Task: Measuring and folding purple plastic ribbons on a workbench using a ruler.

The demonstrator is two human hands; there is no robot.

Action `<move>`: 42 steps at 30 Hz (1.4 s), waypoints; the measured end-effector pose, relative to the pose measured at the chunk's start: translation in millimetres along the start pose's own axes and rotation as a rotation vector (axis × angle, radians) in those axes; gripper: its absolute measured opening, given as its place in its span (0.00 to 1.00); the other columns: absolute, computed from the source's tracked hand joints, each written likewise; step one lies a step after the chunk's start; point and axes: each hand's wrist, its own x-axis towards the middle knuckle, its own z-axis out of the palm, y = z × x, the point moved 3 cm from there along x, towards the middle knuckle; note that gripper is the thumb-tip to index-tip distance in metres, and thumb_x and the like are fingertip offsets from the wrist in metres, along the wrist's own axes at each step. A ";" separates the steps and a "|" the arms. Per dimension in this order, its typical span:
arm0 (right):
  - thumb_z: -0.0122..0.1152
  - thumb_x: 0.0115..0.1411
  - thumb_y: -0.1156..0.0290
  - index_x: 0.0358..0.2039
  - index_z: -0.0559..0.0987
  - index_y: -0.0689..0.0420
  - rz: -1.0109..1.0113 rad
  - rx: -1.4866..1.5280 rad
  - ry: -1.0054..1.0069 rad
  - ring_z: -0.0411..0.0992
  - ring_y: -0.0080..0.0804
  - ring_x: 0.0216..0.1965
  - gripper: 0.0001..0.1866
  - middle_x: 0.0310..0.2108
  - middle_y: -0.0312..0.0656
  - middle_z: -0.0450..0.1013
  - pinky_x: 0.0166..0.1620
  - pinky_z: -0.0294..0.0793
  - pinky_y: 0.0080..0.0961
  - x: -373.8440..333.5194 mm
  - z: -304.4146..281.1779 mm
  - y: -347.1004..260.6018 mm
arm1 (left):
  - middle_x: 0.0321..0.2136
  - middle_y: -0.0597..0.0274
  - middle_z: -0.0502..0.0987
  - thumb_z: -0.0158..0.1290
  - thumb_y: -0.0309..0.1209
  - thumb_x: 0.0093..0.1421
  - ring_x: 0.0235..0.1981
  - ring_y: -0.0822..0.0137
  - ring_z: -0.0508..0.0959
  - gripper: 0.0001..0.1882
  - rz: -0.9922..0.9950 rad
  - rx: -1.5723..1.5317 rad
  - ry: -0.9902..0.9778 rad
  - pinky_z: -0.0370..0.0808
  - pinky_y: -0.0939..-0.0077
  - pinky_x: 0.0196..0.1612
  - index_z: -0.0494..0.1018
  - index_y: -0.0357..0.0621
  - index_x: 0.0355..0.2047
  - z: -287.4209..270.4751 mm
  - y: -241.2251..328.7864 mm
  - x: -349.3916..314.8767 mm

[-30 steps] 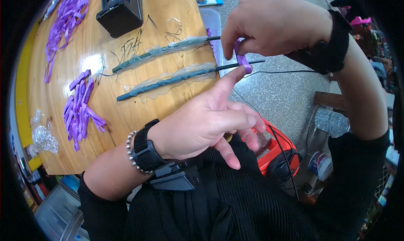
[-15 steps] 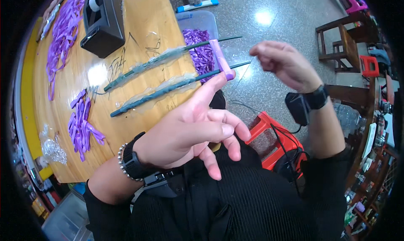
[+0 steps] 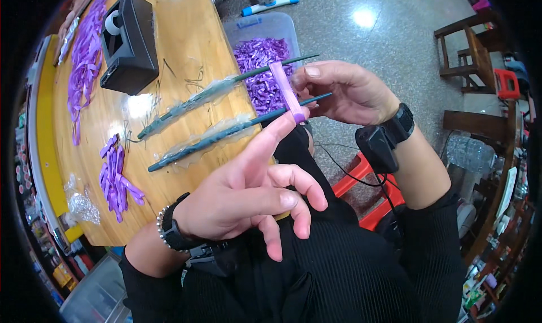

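My left hand is raised over my lap with the index finger stretched out. A short purple ribbon strip stands on that fingertip. My right hand is just right of the strip, fingers curled, thumb and fingertips at the strip's upper end. Behind it two long green stems wrapped in clear film lie on the wooden table, their ends sticking out over the table edge.
A clear bin of purple ribbon pieces sits beside the table. A black tape dispenser, a small pile of purple strips, longer purple ribbons and crumpled film lie on the table. Wooden chairs stand at right.
My right hand went away to the right, then came back to the purple strip on my left fingertip. The view shifted so the bin of ribbons shows.
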 end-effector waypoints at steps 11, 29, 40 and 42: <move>0.59 0.60 0.65 0.34 0.75 0.61 -0.047 0.032 -0.036 0.67 0.23 0.35 0.11 0.31 0.35 0.70 0.43 0.68 0.23 7.4 -2.4 2.9 | 0.41 0.35 0.70 0.45 0.20 0.60 0.32 0.53 0.80 0.48 -0.005 0.012 0.008 0.82 0.66 0.23 0.26 0.60 0.69 -1.0 0.4 0.1; 0.57 0.61 0.72 0.47 0.75 0.66 0.033 -0.054 -0.065 0.74 0.25 0.39 0.15 0.39 0.40 0.76 0.47 0.71 0.20 28.5 -2.4 7.0 | 0.43 0.33 0.70 0.45 0.20 0.60 0.36 0.51 0.81 0.49 -0.004 0.050 -0.021 0.82 0.69 0.26 0.22 0.57 0.68 -1.3 2.3 0.1; 0.59 0.62 0.70 0.45 0.76 0.63 -0.089 0.039 -0.332 0.73 0.23 0.41 0.14 0.40 0.37 0.75 0.48 0.72 0.20 45.7 -0.1 18.8 | 0.43 0.34 0.70 0.45 0.20 0.60 0.37 0.51 0.81 0.49 -0.037 0.025 -0.031 0.83 0.70 0.26 0.21 0.57 0.68 -1.7 2.8 -0.4; 0.59 0.61 0.69 0.44 0.76 0.63 -0.063 0.066 -0.332 0.72 0.23 0.40 0.14 0.39 0.36 0.74 0.47 0.72 0.19 48.0 0.5 22.0 | 0.43 0.34 0.70 0.45 0.20 0.61 0.37 0.52 0.81 0.49 -0.036 0.026 -0.032 0.83 0.69 0.26 0.21 0.58 0.68 -1.9 2.7 -0.5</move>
